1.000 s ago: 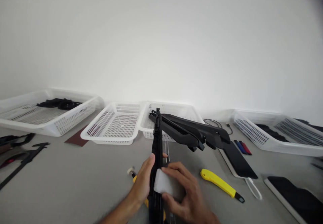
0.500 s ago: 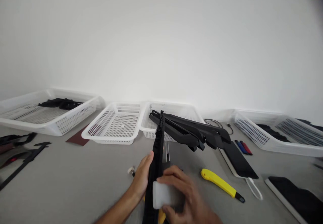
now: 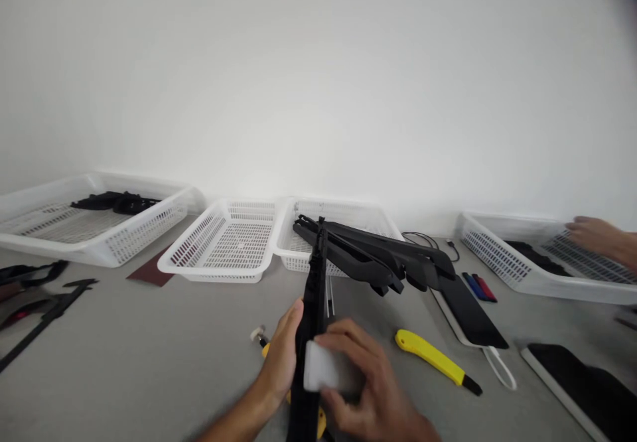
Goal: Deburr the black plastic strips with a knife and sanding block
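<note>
My left hand (image 3: 281, 352) is wrapped round a long, narrow black plastic part (image 3: 311, 302), which points away from me, its far end up. My right hand (image 3: 365, 379) grips a white sponge-like block (image 3: 323, 367) between thumb and fingers. One face of the block lies against the right side of the black part. Beneath my hands, a yellow-handled tool (image 3: 322, 422) is mostly hidden. Beyond the held part, several curved black plastic parts (image 3: 368, 256) lie across the rim of a white basket (image 3: 298, 263).
A yellow utility knife (image 3: 432, 357) lies to the right, near phone-like devices (image 3: 470, 312). White baskets (image 3: 213, 273) line the wall. Another person's hand (image 3: 597, 235) reaches over the right basket (image 3: 542, 286). Calipers (image 3: 50, 316) lie at the left, with dark red sandpaper-like sheet (image 3: 152, 268) behind.
My right hand and the white block have moved slightly up along the black part. Another person's hand has come into view over the right basket.
</note>
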{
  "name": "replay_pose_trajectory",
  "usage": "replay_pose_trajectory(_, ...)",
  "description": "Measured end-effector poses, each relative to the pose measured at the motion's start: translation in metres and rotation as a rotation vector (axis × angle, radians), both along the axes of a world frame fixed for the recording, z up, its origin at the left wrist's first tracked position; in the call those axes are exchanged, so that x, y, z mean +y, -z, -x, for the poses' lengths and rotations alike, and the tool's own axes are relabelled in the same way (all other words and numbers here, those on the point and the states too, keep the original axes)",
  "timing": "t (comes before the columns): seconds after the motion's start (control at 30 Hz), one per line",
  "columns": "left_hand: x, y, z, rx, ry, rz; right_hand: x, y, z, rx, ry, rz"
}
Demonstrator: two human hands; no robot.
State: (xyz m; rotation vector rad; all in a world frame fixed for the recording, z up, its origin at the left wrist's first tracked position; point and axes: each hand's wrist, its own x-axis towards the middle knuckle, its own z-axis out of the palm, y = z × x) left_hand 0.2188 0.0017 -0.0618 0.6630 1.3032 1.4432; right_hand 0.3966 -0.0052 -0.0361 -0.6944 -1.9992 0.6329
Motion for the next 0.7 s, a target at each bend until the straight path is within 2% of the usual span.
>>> replay_pose_trajectory(0.07, 0.001, 0.002, 0.002, -0.002, -0.006, 0.007, -0.002, 0.001, 0.002, 0.006, -0.061, -0.024)
replay_pose_trajectory(0.2, 0.001, 0.000, 0.002, 0.053, -0.014, 0.022, -0.003, 0.007, 0.006, 0.033, 0.002, -0.089)
replay_pose_trajectory(0.33, 0.000, -0.004, 0.000, 0.076, -0.008, 0.046, -0.003, 0.008, 0.007, -0.001, -0.018, -0.113)
replay_pose_trajectory(0.5, -0.006, -0.003, 0.000, 0.079, 0.045, 0.008, -0.004, 0.005, 0.005, -0.011, 0.134, -0.133)
replay_pose_trajectory(0.63, -0.012, 0.000, 0.000, 0.059, 0.073, 0.001, -0.005, 0.004, 0.005, -0.007, 0.064, -0.184)
replay_pose_trajectory(0.7, -0.012, -0.002, -0.001, 0.050, 0.076, -0.008, -0.005, 0.003, 0.007, -0.018, 0.080, -0.177)
